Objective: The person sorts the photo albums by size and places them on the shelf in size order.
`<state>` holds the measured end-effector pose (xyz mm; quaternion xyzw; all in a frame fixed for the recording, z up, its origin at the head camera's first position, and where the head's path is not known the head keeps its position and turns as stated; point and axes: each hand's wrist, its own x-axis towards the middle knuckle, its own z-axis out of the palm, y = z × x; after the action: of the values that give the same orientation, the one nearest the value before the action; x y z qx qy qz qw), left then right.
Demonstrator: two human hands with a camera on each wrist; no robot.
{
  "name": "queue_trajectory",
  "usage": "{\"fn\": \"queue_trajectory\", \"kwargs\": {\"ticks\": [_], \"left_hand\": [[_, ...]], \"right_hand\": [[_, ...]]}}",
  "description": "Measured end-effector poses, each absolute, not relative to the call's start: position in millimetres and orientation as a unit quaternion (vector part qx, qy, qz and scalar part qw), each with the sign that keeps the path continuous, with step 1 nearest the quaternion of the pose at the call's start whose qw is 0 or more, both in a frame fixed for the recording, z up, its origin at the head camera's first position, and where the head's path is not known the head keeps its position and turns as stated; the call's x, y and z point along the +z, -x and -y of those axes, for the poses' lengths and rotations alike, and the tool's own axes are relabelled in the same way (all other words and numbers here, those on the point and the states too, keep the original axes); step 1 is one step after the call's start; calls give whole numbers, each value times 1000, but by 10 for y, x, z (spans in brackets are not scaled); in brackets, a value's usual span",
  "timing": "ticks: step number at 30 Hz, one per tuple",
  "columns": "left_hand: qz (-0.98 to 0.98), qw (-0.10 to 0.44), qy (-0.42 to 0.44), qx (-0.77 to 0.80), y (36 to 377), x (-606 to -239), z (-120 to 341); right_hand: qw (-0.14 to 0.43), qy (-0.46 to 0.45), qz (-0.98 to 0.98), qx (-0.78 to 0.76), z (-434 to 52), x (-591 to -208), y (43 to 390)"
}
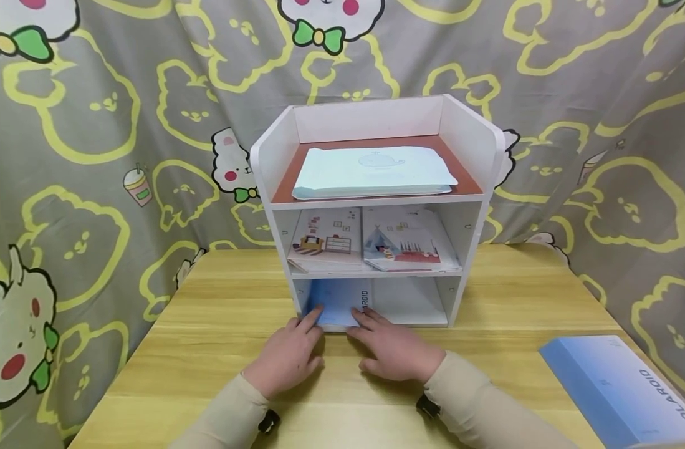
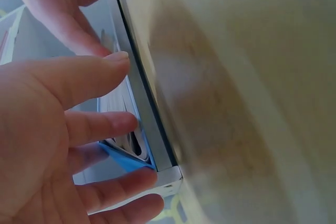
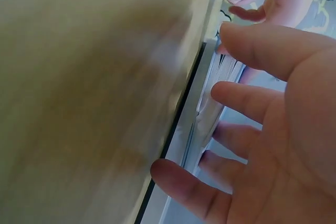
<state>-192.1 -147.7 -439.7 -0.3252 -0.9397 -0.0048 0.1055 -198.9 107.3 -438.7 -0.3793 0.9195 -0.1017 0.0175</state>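
I am pressing both hands, left (image 1: pixel 288 355) and right (image 1: pixel 395 350), fingers flat, against the album (image 1: pixel 338 304) at 12 o'clock; probably stiff, slick, best gripped by edges.

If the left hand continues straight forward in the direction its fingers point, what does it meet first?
The left hand would most likely meet the blue book in the shelf's bottom compartment; its fingertips seem already to touch the book's front edge.
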Motion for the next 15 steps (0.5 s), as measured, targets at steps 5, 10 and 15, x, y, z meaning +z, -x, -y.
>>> {"fn": "queue_trajectory", "kwargs": {"ticks": [5,10,15], "left_hand": [[944,90,317,-9,1966,-4407,1472],[944,97,316,-9,2006,-4411,1463],[945,87,314,-11,2032,-4393,1452]], "right_hand": [[20,382,-917,-113,-1071,-4383,2039],[17,375,-919,-118,-1064,-4384,2089],[17,371,-921,-118,-1058,-4398,2129]]}}
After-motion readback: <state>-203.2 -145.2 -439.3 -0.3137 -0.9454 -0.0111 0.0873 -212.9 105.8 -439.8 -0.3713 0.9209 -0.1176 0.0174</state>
